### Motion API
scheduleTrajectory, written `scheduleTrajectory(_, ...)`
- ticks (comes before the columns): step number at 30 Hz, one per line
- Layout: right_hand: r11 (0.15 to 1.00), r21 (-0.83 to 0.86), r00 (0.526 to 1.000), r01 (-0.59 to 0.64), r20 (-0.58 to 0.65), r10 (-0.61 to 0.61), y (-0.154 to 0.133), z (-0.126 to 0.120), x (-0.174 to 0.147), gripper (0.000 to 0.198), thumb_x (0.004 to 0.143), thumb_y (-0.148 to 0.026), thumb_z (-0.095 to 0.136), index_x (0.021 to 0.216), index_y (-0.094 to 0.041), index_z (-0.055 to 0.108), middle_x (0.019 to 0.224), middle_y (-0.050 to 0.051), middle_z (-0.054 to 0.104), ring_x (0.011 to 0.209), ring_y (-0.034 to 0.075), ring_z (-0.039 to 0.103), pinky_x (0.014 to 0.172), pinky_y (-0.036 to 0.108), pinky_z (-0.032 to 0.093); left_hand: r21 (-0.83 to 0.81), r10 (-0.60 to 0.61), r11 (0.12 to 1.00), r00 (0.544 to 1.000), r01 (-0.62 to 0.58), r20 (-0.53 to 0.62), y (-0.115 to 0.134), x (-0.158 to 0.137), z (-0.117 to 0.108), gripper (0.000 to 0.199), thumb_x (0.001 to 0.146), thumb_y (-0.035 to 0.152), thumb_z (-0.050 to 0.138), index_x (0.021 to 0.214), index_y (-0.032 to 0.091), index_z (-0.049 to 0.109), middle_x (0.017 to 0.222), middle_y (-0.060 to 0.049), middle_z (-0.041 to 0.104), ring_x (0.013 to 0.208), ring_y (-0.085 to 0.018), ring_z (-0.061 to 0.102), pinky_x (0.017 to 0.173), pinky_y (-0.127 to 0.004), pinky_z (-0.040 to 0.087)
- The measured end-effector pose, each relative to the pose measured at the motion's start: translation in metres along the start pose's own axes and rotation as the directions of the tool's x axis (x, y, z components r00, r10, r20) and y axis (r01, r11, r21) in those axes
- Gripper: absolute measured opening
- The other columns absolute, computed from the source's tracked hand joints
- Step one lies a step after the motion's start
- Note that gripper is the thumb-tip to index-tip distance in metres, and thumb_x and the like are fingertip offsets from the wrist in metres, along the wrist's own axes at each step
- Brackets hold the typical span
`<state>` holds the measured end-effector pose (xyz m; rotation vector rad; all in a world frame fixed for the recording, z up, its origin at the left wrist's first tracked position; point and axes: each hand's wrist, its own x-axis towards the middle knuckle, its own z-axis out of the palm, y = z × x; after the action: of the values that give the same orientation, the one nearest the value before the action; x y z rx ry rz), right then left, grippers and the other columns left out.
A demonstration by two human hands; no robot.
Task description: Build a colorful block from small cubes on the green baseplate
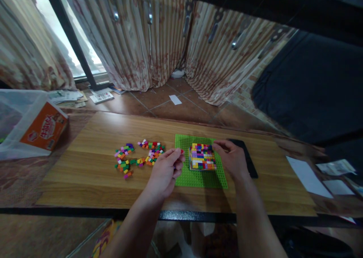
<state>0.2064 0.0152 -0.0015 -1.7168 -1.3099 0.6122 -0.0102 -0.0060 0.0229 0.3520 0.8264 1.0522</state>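
A block of many-coloured toy bricks point(202, 156) stands on a green baseplate point(185, 179) in the middle of the table. My left hand point(167, 169) is over the plate's left edge, with a small red brick point(182, 151) pinched between thumb and forefinger. At the block's far right corner, my right hand point(231, 156) has its thumb and fingertips brought together. Whatever is between those fingertips is too small and dark to make out. Loose bricks point(123, 152) in several colours lie scattered on the wood left of my left hand.
A dark flat tablet-like object point(249, 163) lies partly behind my right hand. On the left stands a clear plastic bin point(25, 118) with an orange label. White paper point(307, 175) lies at the right end of the wooden table point(93, 190). Curtains hang beyond.
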Motion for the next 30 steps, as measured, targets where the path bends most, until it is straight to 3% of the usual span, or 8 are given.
scheduleTrajectory(3, 0.999, 0.031, 1.000, -0.009, -0.011, 0.009, 0.001, 0.002, 0.000, 0.035, 0.077, -0.046, 0.064, 0.086, -0.014, 0.073, 0.085, 0.010, 0.075, 0.079, 0.023, 0.068, 0.072, 0.034, 0.053, -0.003, -0.003, 1.000, 1.000, 0.003, 0.001, -0.001, 0.002, -0.001, 0.023, 0.066, 0.025, 0.076, 0.072, 0.012, 0.058, 0.063, 0.001, 0.054, 0.045, -0.002, 0.036, 0.036, -0.013, 0.016)
scheduleTrajectory(9, 0.998, 0.040, 0.995, -0.038, 0.092, 0.034, 0.009, 0.011, 0.001, 0.035, 0.076, -0.044, 0.065, 0.094, -0.015, 0.073, 0.090, 0.010, 0.075, 0.082, 0.024, 0.068, 0.075, 0.037, 0.053, 0.004, 0.003, 1.000, 1.000, -0.003, 0.009, -0.002, 0.003, -0.001, 0.022, 0.065, 0.024, 0.075, 0.074, 0.011, 0.060, 0.064, 0.001, 0.055, 0.045, -0.002, 0.036, 0.036, -0.013, 0.017)
scheduleTrajectory(17, 0.989, 0.115, 0.992, -0.096, 0.087, 0.087, 0.012, 0.016, 0.003, 0.031, 0.072, -0.042, 0.068, 0.088, -0.017, 0.074, 0.083, 0.007, 0.075, 0.076, 0.022, 0.067, 0.072, 0.036, 0.052, -0.004, -0.004, 1.000, 1.000, 0.005, 0.013, -0.003, 0.001, -0.001, 0.026, 0.063, 0.025, 0.078, 0.074, 0.011, 0.059, 0.063, 0.001, 0.055, 0.045, -0.001, 0.037, 0.036, -0.013, 0.016)
scheduleTrajectory(26, 0.989, 0.139, 0.995, -0.059, 0.091, 0.047, 0.015, 0.018, 0.004, 0.030, 0.072, -0.043, 0.069, 0.084, -0.016, 0.075, 0.079, 0.006, 0.075, 0.072, 0.021, 0.067, 0.070, 0.035, 0.052, 0.027, 0.023, 0.999, 0.999, -0.024, 0.030, -0.006, 0.002, 0.000, 0.035, 0.060, 0.032, 0.083, 0.072, 0.012, 0.056, 0.061, 0.004, 0.052, 0.043, 0.000, 0.034, 0.036, -0.013, 0.016)
scheduleTrajectory(30, 0.996, 0.081, 0.999, 0.021, -0.037, -0.018, 0.002, 0.013, -0.002, 0.029, 0.079, -0.042, 0.065, 0.088, -0.016, 0.074, 0.086, 0.008, 0.074, 0.079, 0.022, 0.067, 0.074, 0.035, 0.052, 0.023, 0.013, 1.000, 0.999, -0.014, 0.035, -0.005, 0.002, 0.001, 0.036, 0.061, 0.032, 0.083, 0.071, 0.013, 0.055, 0.061, 0.005, 0.050, 0.043, 0.000, 0.033, 0.035, -0.013, 0.016)
